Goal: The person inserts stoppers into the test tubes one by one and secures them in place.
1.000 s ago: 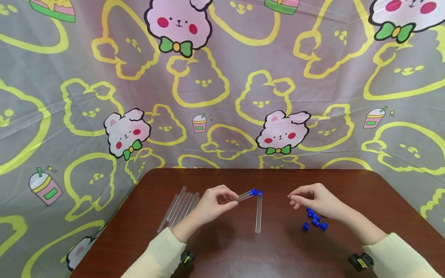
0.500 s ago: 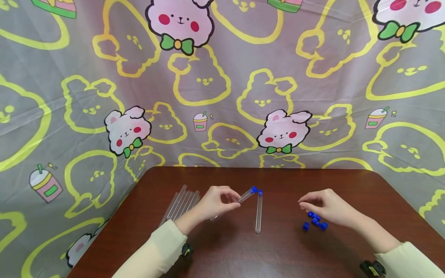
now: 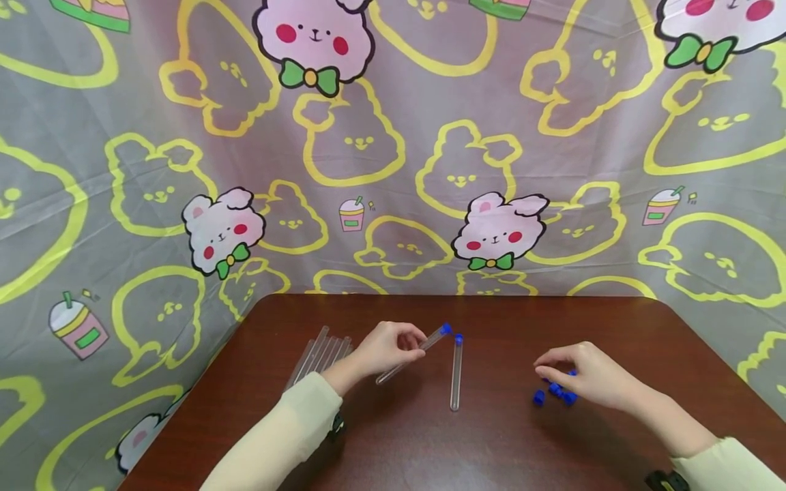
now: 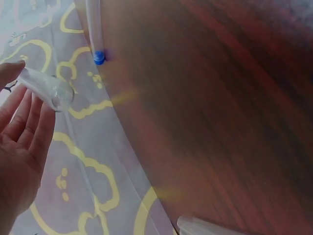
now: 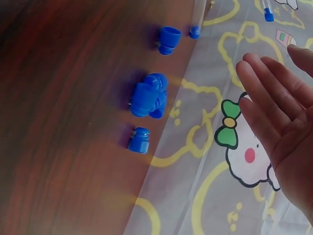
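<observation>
My left hand (image 3: pixel 383 348) pinches a clear test tube (image 3: pixel 390 374) between thumb and fingers, above the table. The tube slants, its blue cap (image 3: pixel 446 329) at the upper right end. In the left wrist view the tube's rounded bottom (image 4: pixel 62 96) points toward the camera. A second capped test tube (image 3: pixel 456 375) lies on the table just right of it. My right hand (image 3: pixel 592 378) hovers over loose blue caps (image 3: pixel 539 397), partly hiding them. The right wrist view shows its extended fingers (image 5: pixel 264 93) holding nothing, apart from the cap cluster (image 5: pixel 146 98).
Several uncapped clear test tubes (image 3: pixel 319 358) lie side by side on the left of the brown table (image 3: pixel 491 443), partly behind the left forearm. A patterned cloth (image 3: pixel 405 177) hangs behind and beside the table.
My right hand has moved right and toward the front, over the caps. My left hand has turned the held tube to a steeper slant, so its lower end now shows below the hand.
</observation>
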Motion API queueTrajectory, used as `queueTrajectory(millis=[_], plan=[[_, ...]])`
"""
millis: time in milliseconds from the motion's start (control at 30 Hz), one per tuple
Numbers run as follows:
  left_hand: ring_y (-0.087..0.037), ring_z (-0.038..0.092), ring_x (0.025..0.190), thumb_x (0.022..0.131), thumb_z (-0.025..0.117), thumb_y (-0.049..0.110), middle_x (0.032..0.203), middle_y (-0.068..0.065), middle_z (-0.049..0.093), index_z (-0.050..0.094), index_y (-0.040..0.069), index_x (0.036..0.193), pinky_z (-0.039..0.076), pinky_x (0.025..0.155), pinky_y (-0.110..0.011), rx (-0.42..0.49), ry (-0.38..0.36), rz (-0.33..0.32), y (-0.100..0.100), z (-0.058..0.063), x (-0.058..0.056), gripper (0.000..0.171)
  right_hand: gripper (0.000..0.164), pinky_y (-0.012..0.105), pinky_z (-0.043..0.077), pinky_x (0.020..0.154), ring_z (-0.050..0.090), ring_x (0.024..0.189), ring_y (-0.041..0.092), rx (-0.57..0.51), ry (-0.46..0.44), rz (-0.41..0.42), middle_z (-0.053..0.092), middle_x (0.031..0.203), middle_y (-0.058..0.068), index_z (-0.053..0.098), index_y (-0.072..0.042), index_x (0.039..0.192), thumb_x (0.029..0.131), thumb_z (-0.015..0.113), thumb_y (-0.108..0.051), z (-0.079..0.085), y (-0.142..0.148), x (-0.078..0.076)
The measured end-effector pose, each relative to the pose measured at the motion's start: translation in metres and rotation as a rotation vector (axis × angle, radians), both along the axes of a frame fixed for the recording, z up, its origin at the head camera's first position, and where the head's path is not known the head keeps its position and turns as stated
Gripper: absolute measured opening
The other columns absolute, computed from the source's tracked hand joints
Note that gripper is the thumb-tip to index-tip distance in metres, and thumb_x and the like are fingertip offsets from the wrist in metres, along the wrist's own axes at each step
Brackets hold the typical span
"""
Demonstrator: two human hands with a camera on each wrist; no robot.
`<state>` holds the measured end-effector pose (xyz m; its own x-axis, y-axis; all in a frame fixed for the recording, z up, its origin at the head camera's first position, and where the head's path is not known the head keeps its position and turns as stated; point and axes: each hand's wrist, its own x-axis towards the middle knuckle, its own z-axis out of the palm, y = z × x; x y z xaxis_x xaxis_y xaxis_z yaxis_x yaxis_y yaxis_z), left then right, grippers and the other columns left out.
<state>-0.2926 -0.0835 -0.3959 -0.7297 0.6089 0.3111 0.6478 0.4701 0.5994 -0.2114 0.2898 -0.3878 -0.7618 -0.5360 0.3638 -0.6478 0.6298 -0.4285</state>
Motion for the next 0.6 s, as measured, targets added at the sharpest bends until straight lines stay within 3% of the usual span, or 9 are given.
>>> queueTrajectory(millis=[300,600], plan=[[-0.003,0.058,0.063,0.084,0.077,0.012,0.073,0.008,0.063,0.068,0.008,0.104,0.05,0.06,-0.021,-0.083,-0.059,-0.01,0.011,-0.011,-0.016,0.022,0.007,0.023,0.046,0.059,0.055,0.068,0.0,0.014,-0.003,-0.013,0.07,0.087,-0.011,0.073,-0.016,0.096,0.09,0.07,-0.019,-0.006,0.005,0.002],[-0.005,0.054,0.051,0.084,0.077,0.012,0.068,0.007,0.06,0.067,0.006,0.106,0.048,0.046,-0.022,-0.17,-0.139,0.017,0.02,-0.021,-0.023,0.024,0.012,0.022,0.043,0.057,0.052,0.067,-0.002,0.034,0.02,-0.035,0.07,0.088,-0.011,0.074,-0.011,0.094,0.089,0.072,-0.023,-0.007,0.006,0.005]])
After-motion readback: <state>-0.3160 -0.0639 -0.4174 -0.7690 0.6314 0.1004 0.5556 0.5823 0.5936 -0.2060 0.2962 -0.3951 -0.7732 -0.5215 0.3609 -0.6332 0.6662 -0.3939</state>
